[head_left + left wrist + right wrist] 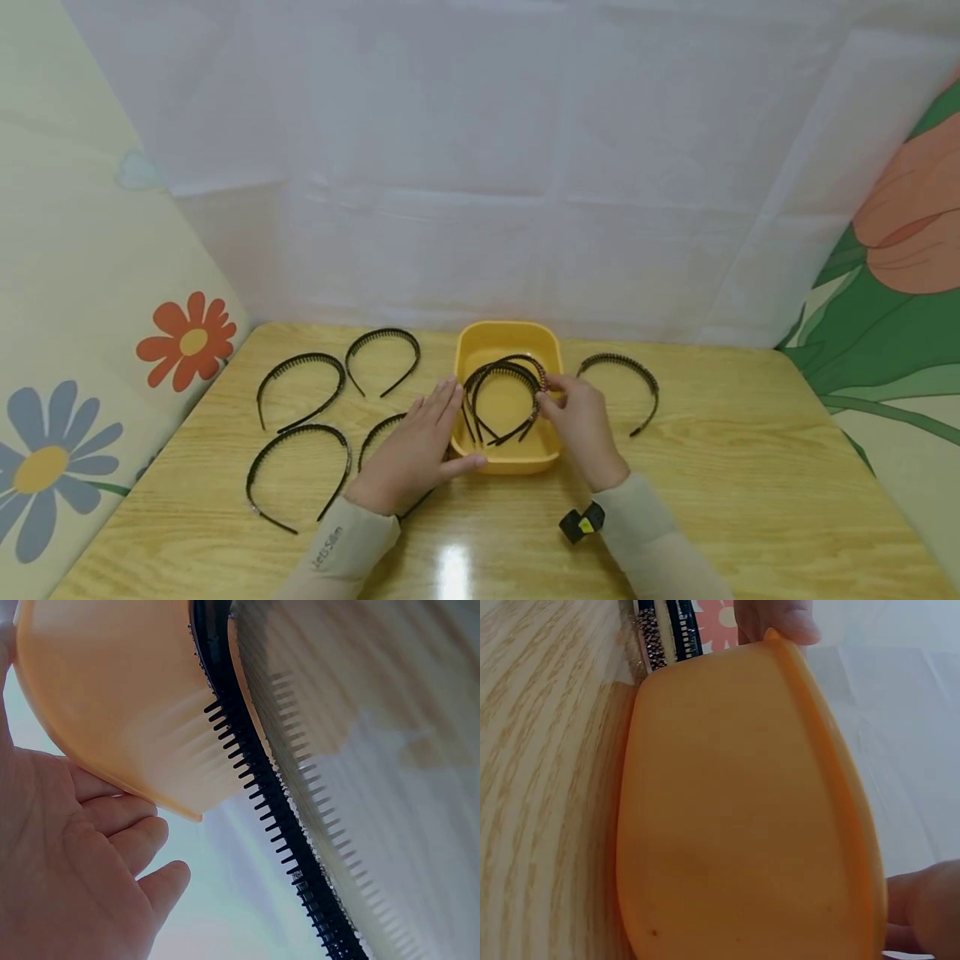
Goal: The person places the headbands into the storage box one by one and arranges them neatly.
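A yellow plastic bin [506, 461] stands on the table with black toothed headbands [501, 367] overlapping inside it. My left hand [412, 454] rests along the bin's left rim, fingers extended and thumb reaching over the near left corner. In the left wrist view, the fingers of this left hand [97, 847] lie against the bin wall [112, 697]. Over the right rim, my right hand [588, 425] pinches the right side of a headband between thumb and fingers. The right wrist view shows mostly the bin's outer wall [735, 802], which hides that headband.
Left of the bin lie several headbands, such as one at the back [382, 332] and one in front [300, 429]; another is partly covered by my left hand. One more headband [622, 360] lies to the right. A white cloth [450, 167] hangs behind the wooden table [750, 467].
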Available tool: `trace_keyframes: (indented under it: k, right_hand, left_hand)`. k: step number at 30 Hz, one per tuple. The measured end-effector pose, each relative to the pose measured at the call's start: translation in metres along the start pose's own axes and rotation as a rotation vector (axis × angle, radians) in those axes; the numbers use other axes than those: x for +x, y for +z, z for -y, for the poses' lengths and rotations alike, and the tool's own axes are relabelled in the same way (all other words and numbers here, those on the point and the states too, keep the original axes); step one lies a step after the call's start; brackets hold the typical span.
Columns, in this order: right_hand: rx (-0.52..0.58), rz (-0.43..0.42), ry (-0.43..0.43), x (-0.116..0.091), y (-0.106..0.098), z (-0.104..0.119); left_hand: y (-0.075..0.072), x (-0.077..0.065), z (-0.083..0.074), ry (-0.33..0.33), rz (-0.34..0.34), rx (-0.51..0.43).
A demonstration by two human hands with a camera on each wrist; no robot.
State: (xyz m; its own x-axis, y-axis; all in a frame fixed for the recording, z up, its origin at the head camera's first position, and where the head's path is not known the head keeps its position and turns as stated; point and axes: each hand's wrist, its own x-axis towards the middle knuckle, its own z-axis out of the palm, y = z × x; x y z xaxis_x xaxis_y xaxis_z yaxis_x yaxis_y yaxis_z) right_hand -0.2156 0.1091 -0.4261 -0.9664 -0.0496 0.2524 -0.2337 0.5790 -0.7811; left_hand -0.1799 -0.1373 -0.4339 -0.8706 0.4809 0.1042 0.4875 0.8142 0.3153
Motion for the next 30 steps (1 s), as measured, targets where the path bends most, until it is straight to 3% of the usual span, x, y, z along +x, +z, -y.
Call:
trace_keyframes:
  k: [7,18,30]
  right_hand:
    - [-0.091,-0.025,-0.055,-0.001,-0.005,0.003]
    - [-0.081,-0.063,-0.171,0.002,-0.015,0.002]
    - [-0.06,-0.11,-0.122,0.01,-0.04,-0.003]
  left_hand:
    - [0.001,0.0,0.001,0.006,-0.013,0.012]
    - [0.002,-0.001,0.002,0.006,-0.019,0.005]
    - [0.002,-0.001,0.001,0.003,-0.008,0.006]
